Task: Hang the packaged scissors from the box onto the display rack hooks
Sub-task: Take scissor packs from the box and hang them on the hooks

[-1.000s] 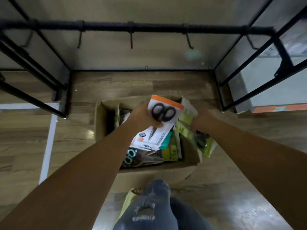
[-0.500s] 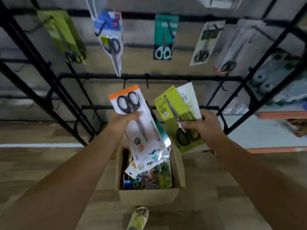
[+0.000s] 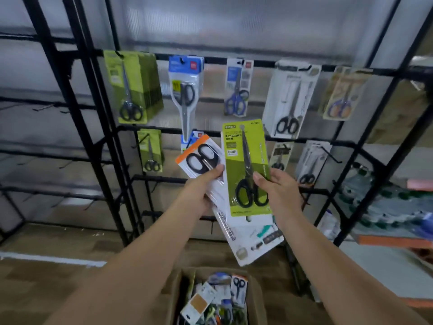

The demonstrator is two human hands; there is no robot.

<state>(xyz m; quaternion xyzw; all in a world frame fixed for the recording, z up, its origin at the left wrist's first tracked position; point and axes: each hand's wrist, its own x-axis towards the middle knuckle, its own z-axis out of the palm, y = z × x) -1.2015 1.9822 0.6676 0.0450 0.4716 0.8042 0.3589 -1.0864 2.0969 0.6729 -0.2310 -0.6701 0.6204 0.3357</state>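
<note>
Down at the bottom, nearest the person, sat the cardboard box (image 3: 254, 299), open on the wooden floor (image 3: 46, 285), with many more scissor packs piled inside it.

Above the box, both arms reached forward. The left hand (image 3: 201, 188) pinched a white pack with an orange top (image 3: 199, 158), thumb pressed on its front beside the black handles. The right hand (image 3: 280, 191) gripped a green pack (image 3: 246, 165), thumb on the front near the scissor handles and fingers curled behind. A second white card (image 3: 253, 238) stuck out below the green pack; which hand held it could not be told. The green pack overlapped the orange-topped one.

To do this step well, the person probably needed to work with one pack at a time. The small hole at the top of the green pack had to line up with the tip of a hook, and then the pack could slide on straight. A good match looked like the hook holding the small green packs (image 3: 151, 151), or the big green stack (image 3: 133, 85) higher up.

Farther back stood the black display rack (image 3: 93, 127), with scissor packs already hanging along its bars. A bare hook (image 3: 330, 157) poked out on the right side. Behind the rack was a cloudy plastic wall (image 3: 234, 24). Off to the right, shelves (image 3: 386, 240) held other goods, too blurry to name.
</note>
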